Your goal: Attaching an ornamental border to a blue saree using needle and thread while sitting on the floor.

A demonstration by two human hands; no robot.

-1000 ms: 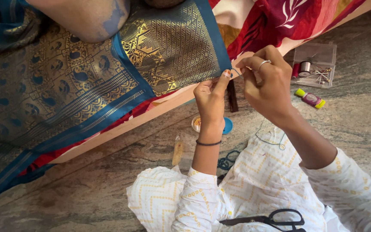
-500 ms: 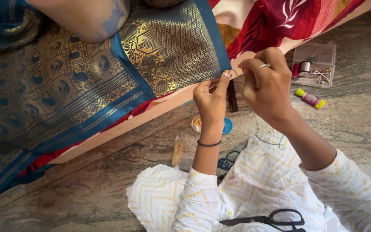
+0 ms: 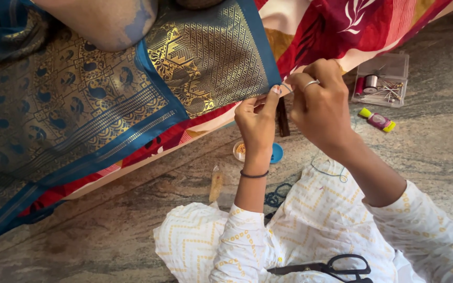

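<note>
A blue and gold patterned cloth [image 3: 132,99] lies draped over a bed edge covered by a red printed sheet [image 3: 352,26]. My left hand [image 3: 257,123] pinches the lower right corner of the blue border between thumb and fingers. My right hand [image 3: 321,105], with a ring on one finger, is closed right beside that same corner, fingertips pinched together; whatever small thing it holds is hidden. A thin thread runs down from my hands to my lap.
On the stone floor [image 3: 106,230] lie a clear plastic box [image 3: 384,78] with spools and pins, a pink and yellow spool [image 3: 377,120], a small round container with a blue lid [image 3: 275,153] and a small tube [image 3: 216,183]. Black scissors [image 3: 336,267] rest on my lap.
Both hands stay at the cloth corner; my right hand has shifted slightly, otherwise nothing visibly moved.
</note>
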